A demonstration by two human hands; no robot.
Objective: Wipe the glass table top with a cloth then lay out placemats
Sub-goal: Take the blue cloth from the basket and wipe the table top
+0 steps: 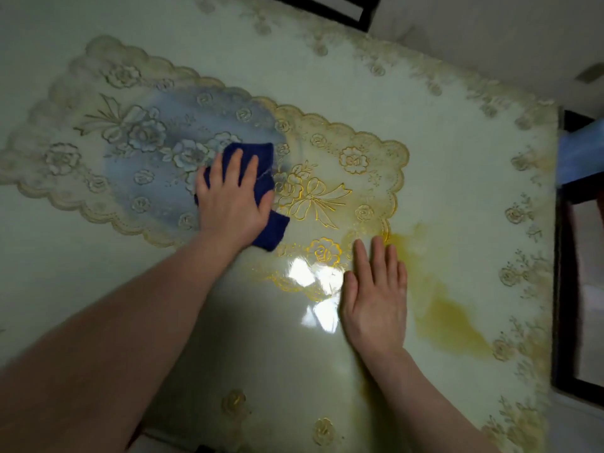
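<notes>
here the left hand presses the dark blue cloth, which lies lengthwise toward far-left.

Pale, plain floor past the far edge of the table, kinda dim overall. Dark-framed furniture sits right off the right edge, another dark frame up at the far edge. Ceiling light glare near the middle.
</notes>
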